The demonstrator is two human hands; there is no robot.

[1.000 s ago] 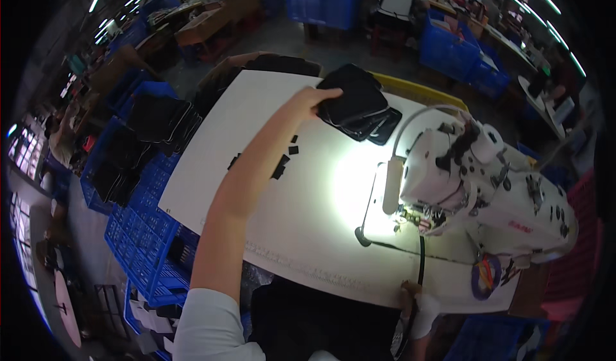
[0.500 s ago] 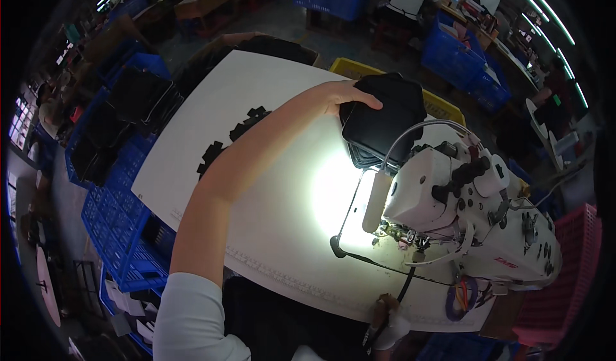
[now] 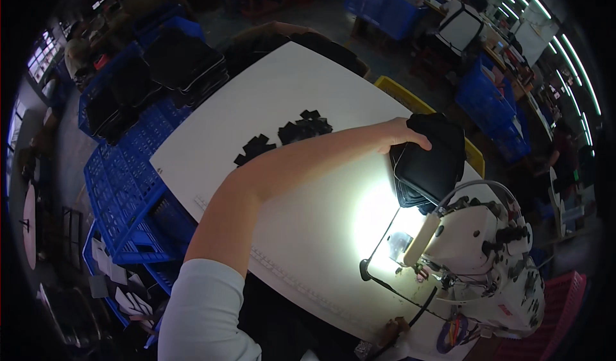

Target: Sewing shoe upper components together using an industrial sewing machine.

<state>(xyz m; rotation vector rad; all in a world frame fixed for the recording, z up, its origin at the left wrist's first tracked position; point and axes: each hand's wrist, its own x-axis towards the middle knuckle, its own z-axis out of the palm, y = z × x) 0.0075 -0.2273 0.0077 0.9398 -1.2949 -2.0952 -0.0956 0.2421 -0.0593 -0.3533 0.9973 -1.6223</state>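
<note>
My left arm stretches across the white sewing table, and my left hand point(image 3: 401, 135) clasps the near-left edge of a stack of black padded panels point(image 3: 431, 159). Its thumb lies on top; the other fingers are mostly hidden. Low in the picture, my right hand point(image 3: 393, 330) is dim and partly seen, its fingers closed round a narrow black strip point(image 3: 422, 306) that leads up to the sewing machine point(image 3: 475, 245). A lit lamp on the machine glares on the tabletop beside the stack.
Small black cut pieces point(image 3: 305, 127) lie in clusters on the white tabletop point(image 3: 308, 200). Blue crates point(image 3: 122, 188) with black panels stand left, a yellow crate point(image 3: 401, 94) behind the table, a pink basket point(image 3: 561, 309) at right. A thin guide rod point(image 3: 378, 249) crosses near the machine.
The view has swung left, so table, machine and stack appear farther right and lower. My left hand stays on the stack; my right hand remains by the strip.
</note>
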